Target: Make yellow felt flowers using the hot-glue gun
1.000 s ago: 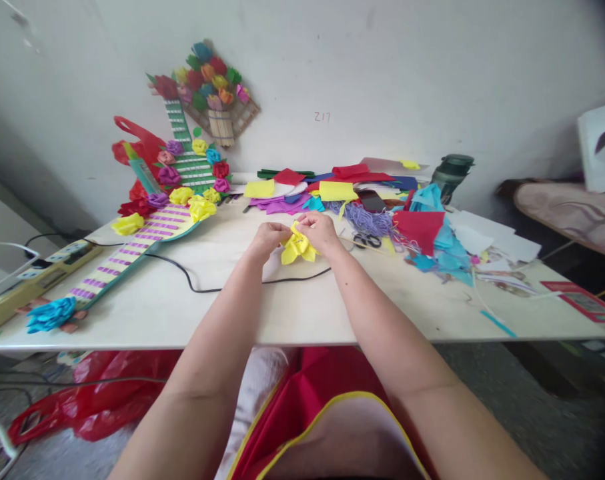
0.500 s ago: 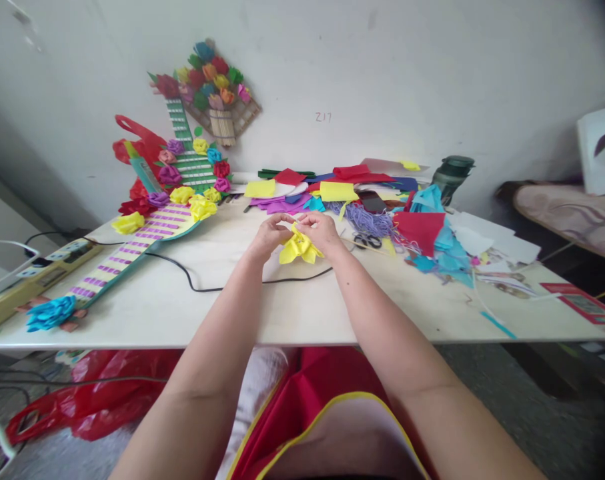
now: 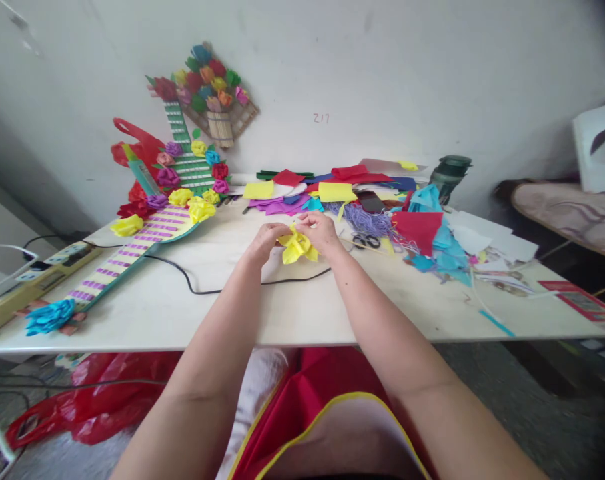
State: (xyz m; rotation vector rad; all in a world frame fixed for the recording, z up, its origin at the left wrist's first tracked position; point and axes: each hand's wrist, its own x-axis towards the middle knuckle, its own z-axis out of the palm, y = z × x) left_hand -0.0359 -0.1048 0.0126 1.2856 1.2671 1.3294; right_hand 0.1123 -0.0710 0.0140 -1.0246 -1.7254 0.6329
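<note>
A yellow paper flower [image 3: 297, 247] sits between both hands just above the white table [image 3: 302, 300]. My left hand [image 3: 265, 241] pinches its left side with fingers curled. On the flower's right side and top, my right hand [image 3: 321, 230] is closed. A black cable [image 3: 192, 283] runs across the table under my hands.
A striped craft piece with paper flowers [image 3: 147, 230] lies at the left, another hangs on the wall [image 3: 207, 93]. Coloured paper scraps [image 3: 332, 190], scissors [image 3: 366, 240], purple string [image 3: 365, 219] and a green bottle [image 3: 447, 175] crowd the back right. A power strip [image 3: 32, 280] lies far left.
Both hands have shifted slightly while working the yellow flower; its petals are a little more bunched between the fingers.
</note>
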